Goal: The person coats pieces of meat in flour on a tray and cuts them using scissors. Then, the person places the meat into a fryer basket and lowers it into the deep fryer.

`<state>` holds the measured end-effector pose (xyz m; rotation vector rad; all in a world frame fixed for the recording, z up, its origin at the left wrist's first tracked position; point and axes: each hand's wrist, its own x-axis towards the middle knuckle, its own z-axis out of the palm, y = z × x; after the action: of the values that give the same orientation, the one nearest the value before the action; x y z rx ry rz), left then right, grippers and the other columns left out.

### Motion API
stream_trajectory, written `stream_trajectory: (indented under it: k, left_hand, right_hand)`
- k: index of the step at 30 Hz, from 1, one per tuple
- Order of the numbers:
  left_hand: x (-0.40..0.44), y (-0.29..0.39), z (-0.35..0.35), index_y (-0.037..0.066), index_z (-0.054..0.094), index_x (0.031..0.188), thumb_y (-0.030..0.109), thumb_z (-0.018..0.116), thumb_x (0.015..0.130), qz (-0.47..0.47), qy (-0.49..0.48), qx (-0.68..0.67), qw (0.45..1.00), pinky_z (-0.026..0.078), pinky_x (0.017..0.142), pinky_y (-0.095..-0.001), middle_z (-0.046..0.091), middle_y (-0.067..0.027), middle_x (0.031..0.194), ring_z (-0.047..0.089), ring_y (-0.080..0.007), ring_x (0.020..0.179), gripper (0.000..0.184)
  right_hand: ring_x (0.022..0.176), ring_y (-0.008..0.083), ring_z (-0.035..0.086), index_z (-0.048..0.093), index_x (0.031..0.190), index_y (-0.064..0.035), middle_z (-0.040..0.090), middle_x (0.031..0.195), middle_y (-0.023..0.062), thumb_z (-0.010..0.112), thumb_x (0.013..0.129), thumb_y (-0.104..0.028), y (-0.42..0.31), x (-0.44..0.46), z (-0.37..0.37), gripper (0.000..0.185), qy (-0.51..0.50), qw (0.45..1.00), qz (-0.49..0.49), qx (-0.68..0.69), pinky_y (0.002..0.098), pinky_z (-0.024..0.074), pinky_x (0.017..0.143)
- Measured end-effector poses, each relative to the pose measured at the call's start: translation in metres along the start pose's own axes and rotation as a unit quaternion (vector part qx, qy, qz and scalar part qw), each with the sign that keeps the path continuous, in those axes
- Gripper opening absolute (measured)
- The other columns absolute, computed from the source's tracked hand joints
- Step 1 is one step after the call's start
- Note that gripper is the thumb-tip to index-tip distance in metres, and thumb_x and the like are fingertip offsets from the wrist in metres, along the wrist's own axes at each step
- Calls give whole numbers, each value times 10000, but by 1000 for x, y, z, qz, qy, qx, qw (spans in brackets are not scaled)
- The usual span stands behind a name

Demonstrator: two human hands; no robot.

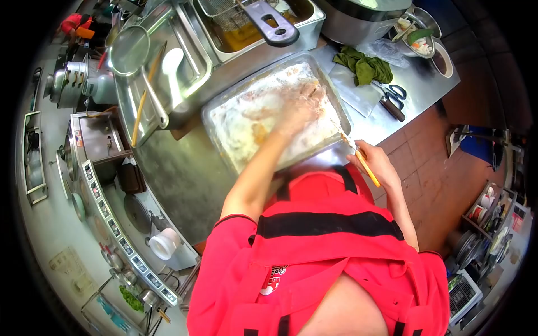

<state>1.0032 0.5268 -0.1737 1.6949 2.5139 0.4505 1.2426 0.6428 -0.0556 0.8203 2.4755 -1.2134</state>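
Observation:
A shallow metal tray holds white powder that looks like flour, with brownish patches in it. My left hand reaches into the powder near the middle of the tray, smeared by motion, so its fingers cannot be made out. At the tray's near right corner, my right hand is closed around a slim yellow-orange stick-like utensil. Its upper end is coated white and points toward the tray. Whether that utensil is one piece or two is unclear.
A fryer basket sits over oil beyond the tray. Left stands a metal pan with a strainer, a white spoon and a long stick. Right lie a green cloth, scissors and bowls. Another person is far left.

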Motion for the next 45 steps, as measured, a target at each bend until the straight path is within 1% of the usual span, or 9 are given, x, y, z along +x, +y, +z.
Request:
stream_trajectory:
  k: [4, 7, 13, 19, 22, 25, 31, 37, 45]
  left_hand:
    - [-7, -12, -61, 35, 611, 1026, 231, 592, 913, -107, -130, -101, 981, 582, 778, -418, 656, -173, 1137, 667, -326, 891, 227]
    - [-49, -38, -91, 38, 618, 1151, 248, 601, 924, -120, -165, -1, 979, 530, 930, -439, 611, -200, 1240, 629, -355, 1051, 310]
    - [-139, -45, -117, 78, 492, 1418, 286, 670, 884, -56, -4, -49, 997, 345, 1124, -458, 490, -221, 1414, 454, -382, 1316, 600]
    - [-138, -35, -92, 109, 486, 1418, 175, 675, 842, -133, -96, 37, 986, 420, 1030, -477, 515, -215, 1351, 537, -386, 1186, 610]
    - [-121, -33, -72, 70, 593, 1261, 145, 570, 901, -69, 51, 124, 989, 464, 923, -483, 599, -203, 1134, 569, -386, 1050, 368]
    - [-89, -39, -67, 60, 610, 1227, 126, 557, 890, -145, 12, -57, 988, 484, 905, -470, 602, -213, 1140, 589, -369, 1025, 348]
    - [-37, -53, -39, 102, 599, 1289, 111, 651, 825, -56, 49, -130, 989, 485, 984, -436, 499, -151, 1382, 553, -376, 1148, 466]
    - [18, -8, -68, 73, 662, 1195, 319, 759, 775, -165, -139, -89, 972, 372, 1076, -507, 474, -124, 1445, 411, -334, 1343, 496]
    - [24, 8, -30, 35, 641, 1152, 308, 752, 752, -142, -48, 26, 988, 410, 1006, -511, 540, -171, 1297, 497, -320, 1235, 497]
  right_hand:
    - [690, 252, 631, 610, 1188, -17, 642, 760, 147, 709, 895, -318, -10, 4, -3, 432, -30, 999, 1, 13, 367, 486, 653]
    - [698, 251, 632, 611, 1194, -13, 646, 771, 148, 710, 898, -309, -15, 6, -4, 430, -29, 999, -4, 15, 368, 488, 661]
    - [716, 265, 633, 615, 1205, -16, 651, 791, 161, 722, 888, -309, -14, 12, 3, 445, -51, 998, -25, -14, 377, 491, 682]
    - [698, 261, 629, 618, 1207, -21, 650, 782, 149, 721, 889, -314, -12, 12, 4, 444, -49, 998, -28, -14, 371, 489, 668]
    - [697, 262, 631, 619, 1204, -21, 651, 782, 147, 717, 890, -317, -17, 7, 0, 443, -37, 999, -24, -5, 369, 489, 668]
    - [716, 267, 643, 618, 1203, -18, 656, 793, 152, 716, 889, -317, -11, 5, 5, 445, -23, 999, -28, -1, 373, 493, 683]
    - [918, 372, 661, 623, 1188, -52, 688, 958, 211, 682, 886, -341, -17, 3, 1, 423, -51, 999, 16, 7, 432, 496, 787]
    - [910, 375, 660, 625, 1175, -37, 686, 951, 213, 689, 885, -347, -15, 2, -1, 430, -43, 999, 20, 6, 425, 496, 781]
    - [922, 383, 661, 619, 1190, -46, 687, 961, 218, 687, 892, -359, -11, 4, -3, 438, -53, 998, 28, 24, 425, 498, 788]
